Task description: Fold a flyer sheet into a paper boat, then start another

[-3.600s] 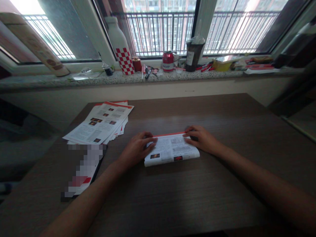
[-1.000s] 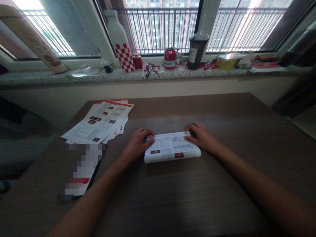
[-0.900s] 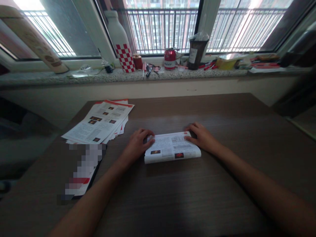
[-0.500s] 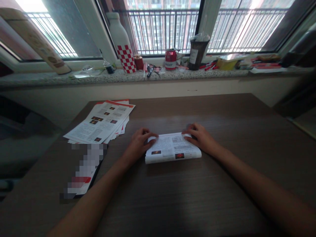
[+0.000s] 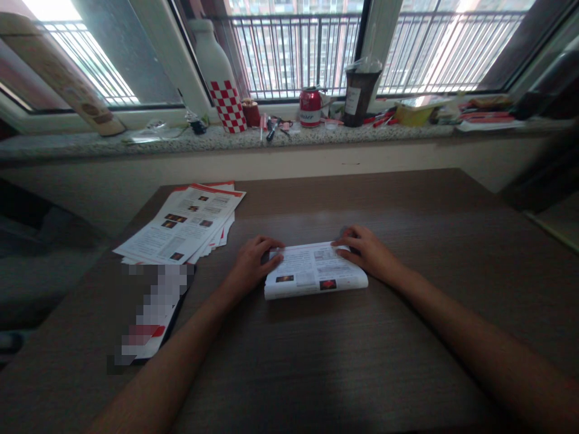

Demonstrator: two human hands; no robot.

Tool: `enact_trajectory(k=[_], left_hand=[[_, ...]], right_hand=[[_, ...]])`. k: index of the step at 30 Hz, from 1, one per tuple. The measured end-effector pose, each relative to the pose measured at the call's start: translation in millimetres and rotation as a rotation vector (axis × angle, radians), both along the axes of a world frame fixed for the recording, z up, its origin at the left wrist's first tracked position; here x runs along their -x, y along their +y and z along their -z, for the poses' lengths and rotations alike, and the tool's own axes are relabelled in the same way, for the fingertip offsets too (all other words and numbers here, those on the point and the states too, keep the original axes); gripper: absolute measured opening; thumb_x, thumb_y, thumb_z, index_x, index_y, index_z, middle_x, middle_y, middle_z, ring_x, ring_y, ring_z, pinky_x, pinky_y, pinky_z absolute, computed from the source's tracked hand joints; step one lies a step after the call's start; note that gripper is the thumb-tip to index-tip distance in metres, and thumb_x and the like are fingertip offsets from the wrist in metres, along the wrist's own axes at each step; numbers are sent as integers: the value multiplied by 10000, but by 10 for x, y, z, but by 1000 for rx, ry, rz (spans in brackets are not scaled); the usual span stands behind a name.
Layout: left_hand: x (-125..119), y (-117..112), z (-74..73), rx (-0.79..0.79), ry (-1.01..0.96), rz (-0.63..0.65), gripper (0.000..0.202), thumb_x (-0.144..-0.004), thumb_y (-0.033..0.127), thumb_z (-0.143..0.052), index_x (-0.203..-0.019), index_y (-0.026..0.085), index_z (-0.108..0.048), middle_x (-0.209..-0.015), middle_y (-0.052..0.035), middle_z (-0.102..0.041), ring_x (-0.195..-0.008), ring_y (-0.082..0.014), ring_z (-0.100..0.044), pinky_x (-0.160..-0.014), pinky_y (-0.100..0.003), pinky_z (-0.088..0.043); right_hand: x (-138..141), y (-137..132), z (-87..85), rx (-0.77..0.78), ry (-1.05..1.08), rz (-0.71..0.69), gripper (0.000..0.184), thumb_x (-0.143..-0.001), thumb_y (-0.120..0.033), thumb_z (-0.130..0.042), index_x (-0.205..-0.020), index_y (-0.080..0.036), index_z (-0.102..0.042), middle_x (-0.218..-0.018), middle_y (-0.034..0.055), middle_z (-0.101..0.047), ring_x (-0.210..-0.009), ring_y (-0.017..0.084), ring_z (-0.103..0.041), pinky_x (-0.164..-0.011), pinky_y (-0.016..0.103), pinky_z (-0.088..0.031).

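The folded leaflet (image 5: 315, 276) is white, printed with fine text and small dark-red pictures. It lies flat and doubled over, perhaps more than once, with its rounded fold nearest the camera, right of the stack of leaflets (image 5: 181, 226).

folded leaflet (image 5: 315, 274) print illegible, red can (image 5: 310, 108) label blurred

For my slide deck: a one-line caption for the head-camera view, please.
Left hand and right hand press a folded leaflet on a wooden table, leaflet stack nearby.
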State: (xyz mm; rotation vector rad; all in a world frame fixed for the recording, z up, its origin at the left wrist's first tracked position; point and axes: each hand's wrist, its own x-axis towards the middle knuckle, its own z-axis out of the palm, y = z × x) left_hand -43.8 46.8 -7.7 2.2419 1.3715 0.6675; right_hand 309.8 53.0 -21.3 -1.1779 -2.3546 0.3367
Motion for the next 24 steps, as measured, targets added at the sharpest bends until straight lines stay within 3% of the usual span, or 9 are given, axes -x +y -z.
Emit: enact_trajectory(k=[5, 13, 18, 24], left_hand=[[7, -1, -1, 0, 4, 16, 260, -991, 344, -619, -1190, 222, -735, -1162, -93, -641, -1097, -270, -620, -1015, -452, -496], [15, 24, 45, -125, 169, 112, 285, -1024, 271, -608, -1252, 335, -768, -1249, -88, -617, -1150, -283, -582, -1042, -499, -482], [-22, 23, -56, -149, 247, 230, 314, -1061, 232, -537, -1267, 335, -750, -1374, -66, -638, -1249, -279, -569, -1081, -479, -483], [-91, 113, -214, -36, 272, 349, 311, -1057, 218, -485, -1166, 257, -774, -1278, -77, -713, -1101, -241, -675, -999, -401, -531]], right_hand=[[-15, 13, 17, -15, 0, -7, 242, -1025, -332, -634, -1227, -287, -760, -1148, 102, -614, -1072, 271, -613, -970, 474, -520], [-12, 10, 6, -22, -37, -3, 249, -1029, -350, -624, -1223, -296, -771, -1151, 113, -627, -1055, 276, -616, -948, 485, -530], [3, -1, -15, -26, -50, 8, 245, -1023, -351, -628, -1208, -306, -783, -1143, 115, -636, -1032, 280, -622, -922, 485, -536], [18, -23, -45, -36, -75, 12, 248, -1033, -355, -615, -1213, -300, -775, -1168, 111, -625, -1053, 277, -617, -939, 477, -534]])
